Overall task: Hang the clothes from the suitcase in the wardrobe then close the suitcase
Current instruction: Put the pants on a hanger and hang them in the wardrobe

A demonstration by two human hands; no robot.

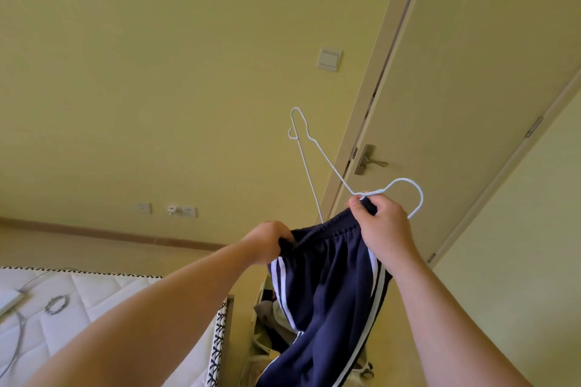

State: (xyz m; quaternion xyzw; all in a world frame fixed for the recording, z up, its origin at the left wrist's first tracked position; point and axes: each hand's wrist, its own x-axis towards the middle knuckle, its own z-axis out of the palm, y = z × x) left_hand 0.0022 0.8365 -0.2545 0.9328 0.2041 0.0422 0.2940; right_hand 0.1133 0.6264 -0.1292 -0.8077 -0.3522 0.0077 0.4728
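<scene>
Navy track pants (327, 302) with white side stripes hang in front of me by their elastic waistband. My left hand (267, 240) pinches the waistband's left end. My right hand (382, 223) grips the waistband's right end together with the neck of a white wire hanger (327, 160), whose hook curves to the right and whose frame juts up and left. Below the pants lies a heap of beige and dark clothes (267, 320); the suitcase itself is hidden. No wardrobe is in view.
A white quilted mattress (103, 298) fills the lower left, with a cable and a small beaded ring on it. A closed door with a lever handle (369, 162) stands at right. A light switch (329, 59) and wall sockets (185, 211) sit on the yellow wall.
</scene>
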